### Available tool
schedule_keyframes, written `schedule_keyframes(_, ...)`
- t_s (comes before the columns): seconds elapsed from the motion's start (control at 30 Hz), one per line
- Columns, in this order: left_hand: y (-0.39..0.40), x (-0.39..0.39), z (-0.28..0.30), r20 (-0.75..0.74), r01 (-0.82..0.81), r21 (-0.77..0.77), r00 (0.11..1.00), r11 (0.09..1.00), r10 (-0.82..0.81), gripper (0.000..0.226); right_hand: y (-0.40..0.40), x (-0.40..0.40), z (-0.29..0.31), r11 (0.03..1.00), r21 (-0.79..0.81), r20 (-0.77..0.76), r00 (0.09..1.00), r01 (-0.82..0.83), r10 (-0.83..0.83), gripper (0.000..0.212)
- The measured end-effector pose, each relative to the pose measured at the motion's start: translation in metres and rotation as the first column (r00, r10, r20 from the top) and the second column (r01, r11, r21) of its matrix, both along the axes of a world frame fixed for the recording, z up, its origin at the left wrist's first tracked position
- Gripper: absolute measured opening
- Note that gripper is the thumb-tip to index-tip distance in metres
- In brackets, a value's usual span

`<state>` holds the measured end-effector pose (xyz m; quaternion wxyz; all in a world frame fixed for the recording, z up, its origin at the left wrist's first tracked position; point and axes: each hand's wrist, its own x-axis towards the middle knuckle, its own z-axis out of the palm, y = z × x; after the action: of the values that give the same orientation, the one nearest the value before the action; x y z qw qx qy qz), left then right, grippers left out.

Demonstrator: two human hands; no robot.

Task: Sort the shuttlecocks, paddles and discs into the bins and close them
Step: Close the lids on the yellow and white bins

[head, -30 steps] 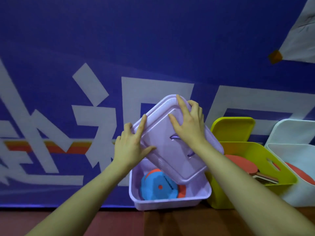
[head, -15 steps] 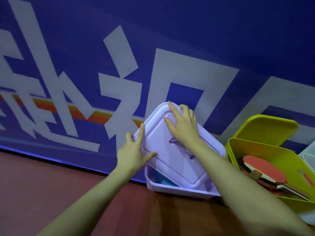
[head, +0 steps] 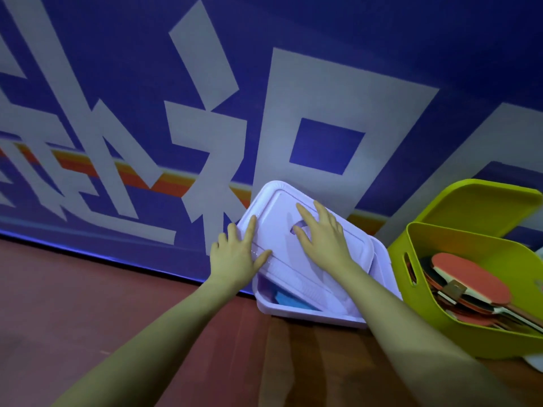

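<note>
Blue banner wall (head: 117, 83) with big pale characters fills the back; the bins sit right at its foot on the reddish-brown floor (head: 88, 304), probably pushed there so they stay put.

Yellow-green bin (head: 458, 327) at right stands open, its lid (head: 482, 207) propped up behind it against the wall, out of the way. Paddles (head: 470, 286) lie stacked inside, red faces up, so that sort looks done but the closing is not.

Lilac bin (head: 308, 312) just left of it, touching or nearly so. Its lilac lid (head: 282, 230) lies on top but askew, rotated and tilted, far corner up against the wall, near edge dipped inside the rim. A blue disc (head: 288, 298) peeks through the gap (only a sliver visible).

Right hand (head: 326, 239) lies flat on the lid's middle by the handle slot, fingers straight and spread, pressing, not gripping. Left hand (head: 238, 254) rests at the lid's left edge, fingers extended, thumb on top, likely steering the lid square to the rim.
</note>
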<state>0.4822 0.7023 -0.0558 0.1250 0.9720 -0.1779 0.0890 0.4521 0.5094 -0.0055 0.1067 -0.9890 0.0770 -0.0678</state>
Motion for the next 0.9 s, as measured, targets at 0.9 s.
schedule_keyframes(0.9, -0.017, -0.053, 0.013, -0.256, 0.148, 0.120, 0.960, 0.982, -0.113, 0.128, -0.057, -0.149, -0.028, 0.928, -0.022, -0.158, 0.915, 0.371, -0.370, 0.114)
